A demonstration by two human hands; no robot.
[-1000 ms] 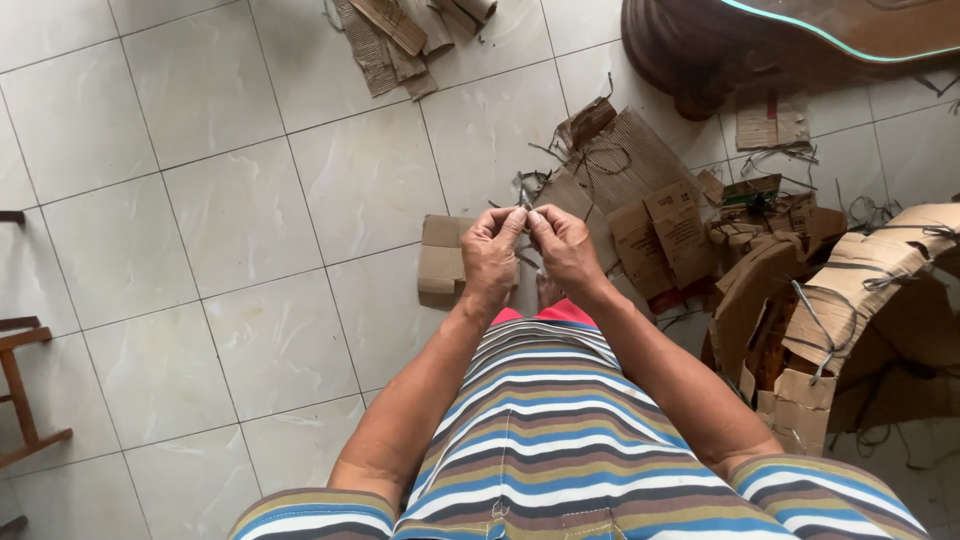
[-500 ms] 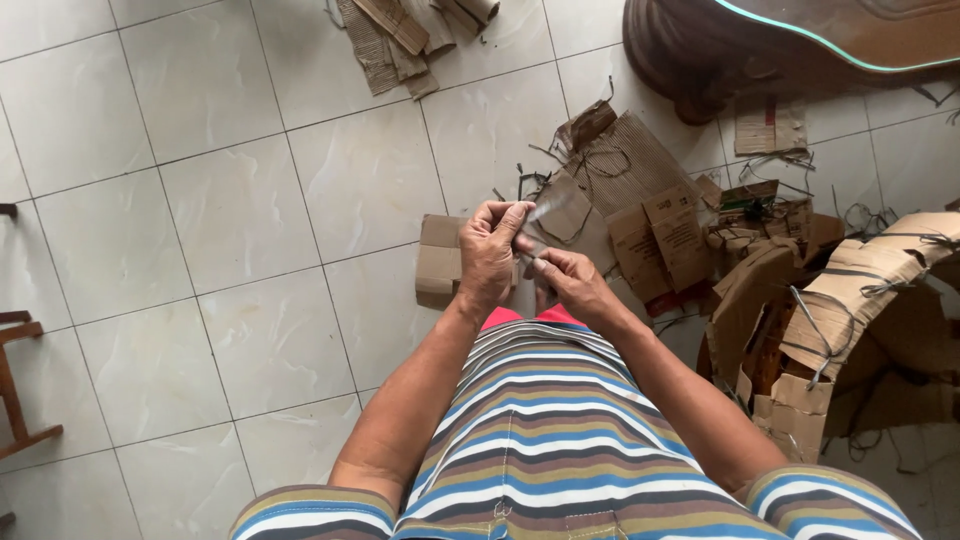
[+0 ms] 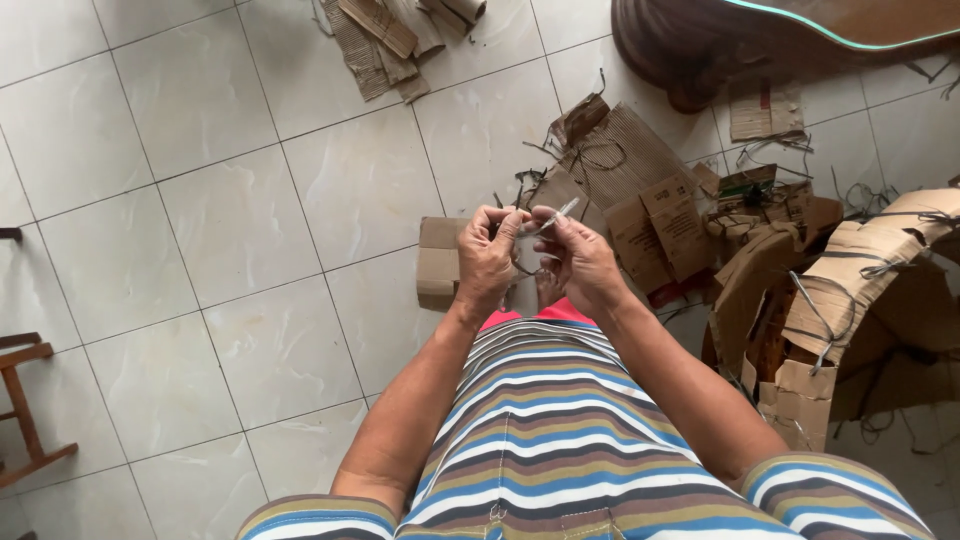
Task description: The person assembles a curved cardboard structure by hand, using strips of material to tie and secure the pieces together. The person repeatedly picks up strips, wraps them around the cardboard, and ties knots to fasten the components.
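Above the tiled floor (image 3: 240, 230) and torn cardboard scraps (image 3: 640, 190), left hand (image 3: 487, 262) and right hand (image 3: 582, 262) meet at chest height, both pinching a thin pale strip (image 3: 556, 216); a loosened pinch could drop it among the litter.

Glossy, smooth ceramic floor tiles (image 3: 240, 230) are reflecting pale light. Matt, rough corrugated cardboard scraps (image 3: 640, 190) are lying torn, ribbed faces showing. A thin, shiny clear plastic strip (image 3: 556, 215) is catching light. The striped shirt (image 3: 550, 430) is looking like soft knitted cloth. The chair (image 3: 25, 400) is showing bare, dull wood.
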